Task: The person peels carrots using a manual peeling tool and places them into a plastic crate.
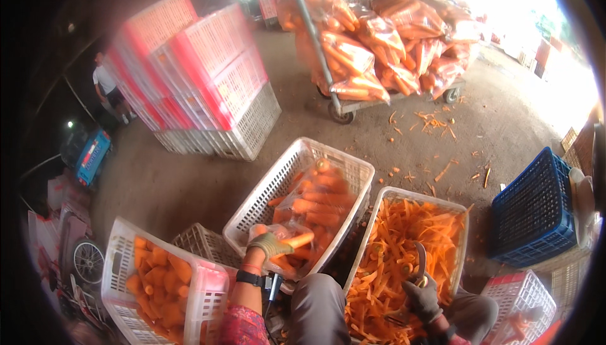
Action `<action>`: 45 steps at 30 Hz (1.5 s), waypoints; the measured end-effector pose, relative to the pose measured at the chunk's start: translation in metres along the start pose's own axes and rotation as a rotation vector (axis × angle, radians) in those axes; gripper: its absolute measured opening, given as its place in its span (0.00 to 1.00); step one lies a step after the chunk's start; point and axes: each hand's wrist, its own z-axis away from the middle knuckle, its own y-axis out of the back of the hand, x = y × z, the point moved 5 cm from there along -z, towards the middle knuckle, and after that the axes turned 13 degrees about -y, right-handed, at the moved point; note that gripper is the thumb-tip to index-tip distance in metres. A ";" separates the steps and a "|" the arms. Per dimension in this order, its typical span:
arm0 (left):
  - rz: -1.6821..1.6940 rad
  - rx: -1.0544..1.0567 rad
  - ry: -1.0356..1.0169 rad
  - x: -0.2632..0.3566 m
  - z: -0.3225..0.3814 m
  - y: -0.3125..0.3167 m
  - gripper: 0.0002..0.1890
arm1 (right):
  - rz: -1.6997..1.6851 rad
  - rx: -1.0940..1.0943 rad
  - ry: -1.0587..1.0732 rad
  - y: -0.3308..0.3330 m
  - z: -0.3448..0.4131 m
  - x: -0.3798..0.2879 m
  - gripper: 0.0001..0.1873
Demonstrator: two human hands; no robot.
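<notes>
My left hand (270, 245), in a green knit glove, is closed around a peeled carrot (299, 240) above a white plastic crate (251, 193). In that crate, a clear plastic bag (319, 203) holds several peeled carrots. My gloved right hand (422, 297) grips a hand tool with a curved metal blade (421, 256); it looks like a peeler or small knife. Beneath the tool, a second white crate (466, 236) is heaped with orange carrot peelings (407, 231) and cut carrot tops. The palm side of the right hand is hidden.
Left of my knee, a white and pink crate (213, 293) contains short carrot pieces (163, 274). Stacked crates (208, 75) and a platform trolley (360, 105) of bagged carrots (397, 37) stand ahead. Blue crates (532, 212) are at right. A person (108, 84) stands far left.
</notes>
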 end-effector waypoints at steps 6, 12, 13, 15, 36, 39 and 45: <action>1.284 0.345 -0.335 0.027 0.049 -0.015 0.21 | -0.206 -0.021 0.277 0.000 0.034 -0.032 0.07; 2.018 -0.032 -0.237 0.110 0.088 -0.068 0.24 | -0.340 -0.065 0.423 0.000 0.076 -0.066 0.10; 2.062 -0.039 -0.153 0.120 0.091 -0.081 0.23 | -0.360 -0.047 0.448 0.000 0.082 -0.071 0.10; 1.822 -0.017 -0.142 0.146 0.106 -0.087 0.21 | -0.263 -0.004 0.471 0.001 0.090 -0.074 0.09; 1.856 -0.348 -0.146 0.143 0.101 -0.201 0.22 | -0.298 0.087 0.316 0.033 -0.029 -0.051 0.10; 1.508 -0.004 -0.260 0.097 0.100 -0.253 0.22 | -0.507 0.369 0.242 0.060 -0.044 -0.073 0.06; 2.083 -0.253 0.268 0.129 0.075 -0.241 0.23 | -0.213 0.007 0.337 0.019 0.020 -0.051 0.05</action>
